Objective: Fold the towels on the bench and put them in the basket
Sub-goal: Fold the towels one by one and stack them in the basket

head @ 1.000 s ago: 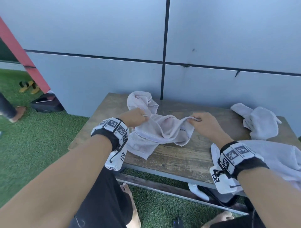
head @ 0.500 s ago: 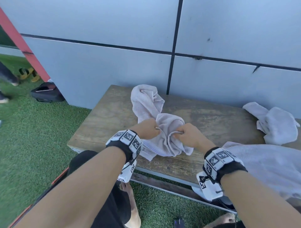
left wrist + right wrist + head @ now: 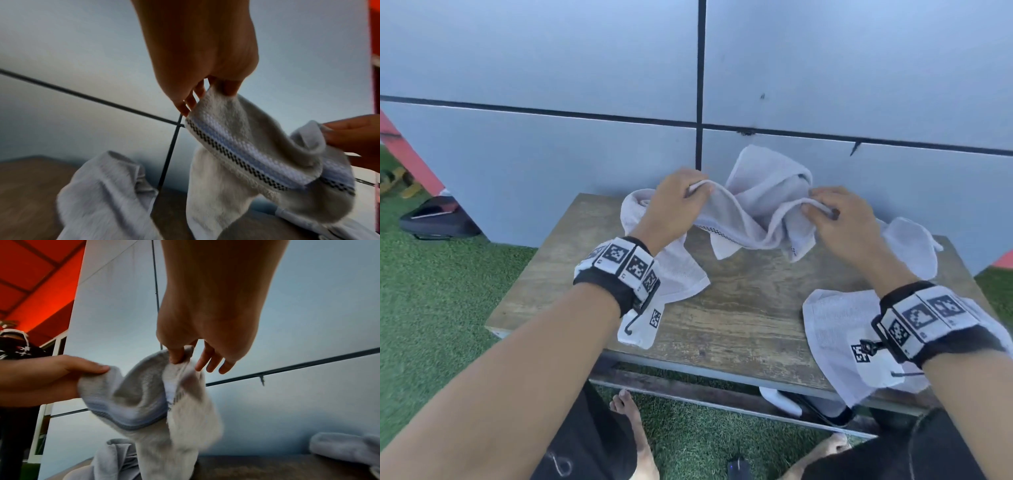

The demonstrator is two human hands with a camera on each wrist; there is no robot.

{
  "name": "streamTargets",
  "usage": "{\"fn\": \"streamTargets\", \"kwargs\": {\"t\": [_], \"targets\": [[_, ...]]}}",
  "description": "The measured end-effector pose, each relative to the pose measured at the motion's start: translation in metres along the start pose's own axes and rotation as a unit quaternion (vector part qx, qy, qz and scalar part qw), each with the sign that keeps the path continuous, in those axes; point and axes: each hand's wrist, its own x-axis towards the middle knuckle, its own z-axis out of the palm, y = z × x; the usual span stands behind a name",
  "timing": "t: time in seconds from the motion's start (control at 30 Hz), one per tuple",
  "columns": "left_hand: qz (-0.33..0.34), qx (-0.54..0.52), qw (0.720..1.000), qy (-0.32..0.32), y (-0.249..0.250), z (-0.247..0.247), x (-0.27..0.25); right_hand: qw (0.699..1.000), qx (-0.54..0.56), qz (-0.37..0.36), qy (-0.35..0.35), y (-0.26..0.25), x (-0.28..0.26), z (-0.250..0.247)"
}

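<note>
Left hand (image 3: 677,202) pinched one end of the pale towel's (image 3: 753,219) hem; right hand (image 3: 840,219) pinched the other end between thumb and forefinger, remaining fingers loose. Towel hung lifted above the far part of the wooden bench (image 3: 739,318), sagging between the hands, tail trailing onto the boards. Second towel (image 3: 828,329) lay at near right edge; a third (image 3: 914,246) far right.
</note>
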Motion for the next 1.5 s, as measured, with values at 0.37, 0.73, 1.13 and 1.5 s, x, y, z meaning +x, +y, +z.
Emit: {"fn": "streamTargets", "kwargs": {"t": [0.37, 0.73, 1.13, 1.5], "targets": [[-0.162, -0.1, 0.981, -0.046, -0.039, 0.001, -0.04, 0.994, 0.052, 0.09, -0.031, 0.036, -0.024, 0.017], [-0.077, 0.048, 0.979, -0.185, -0.018, 0.099, -0.074, 0.987, 0.013, -0.013, -0.157, -0.002, -0.026, 0.045], [-0.078, 0.128, 0.969, -0.196, -0.038, 0.06, -0.064, 0.991, 0.115, 0.06, 0.04, 0.016, -0.035, 0.013], [-0.108, 0.126, 0.973, -0.161, -0.059, 0.026, -0.041, 0.985, 0.06, 0.161, 0.025, 0.074, -0.043, 0.016]]}}
